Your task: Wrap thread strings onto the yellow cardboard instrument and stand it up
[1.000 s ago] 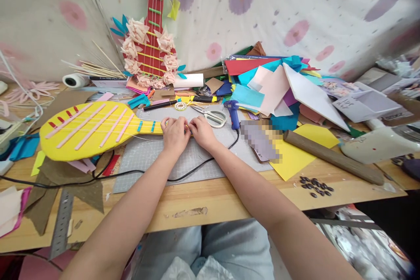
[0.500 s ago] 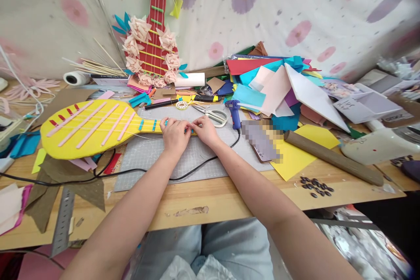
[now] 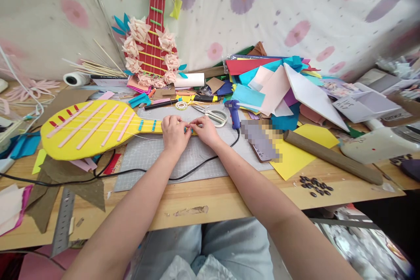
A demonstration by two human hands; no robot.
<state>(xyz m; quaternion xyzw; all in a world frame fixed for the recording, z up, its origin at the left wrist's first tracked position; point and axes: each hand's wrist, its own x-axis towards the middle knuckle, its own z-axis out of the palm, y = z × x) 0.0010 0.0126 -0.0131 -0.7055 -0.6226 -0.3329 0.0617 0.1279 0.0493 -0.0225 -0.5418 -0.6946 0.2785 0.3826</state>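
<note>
Little has moved since half a sec. ago: the view is slid slightly, & the left hand [image 3: 175,134] now seems to cover a blue strip which showed beside its fingers. Under both hands is the neck of a yellow instrument [image 3: 93,142], lying flat, strings up, w/ its body on the left side & neck over the gray mat [image 3: 141,155]. Left fingers are bunched narrow over the neck; the right hand [image 3: 205,131] has thumb & finger narrow too, just beside them, near a small blue piece [image 3: 191,130]. Whether they grip this piece or only press, I cannot tell. As for progress, much looks done: five pink strips [image 3: 97,127] & three red strips [image 3: 61,117] are on the body, two blue strips [image 3: 141,125] show on the neck, & strings run along. What is prob. left is the neck's far part, b/c the hands are there, & one loose string [image 3: 144,137] which hangs off the edge; the rest of the neck is hidden. Further out, near the hands, lie scissors [image 3: 210,113], tape roll [image 3: 180,105] & blue glue gun [image 3: 234,116]; behind stands a red instrument [image 3: 156,54] w/ paper flowers, strings & strips, which looks more complete.
</note>
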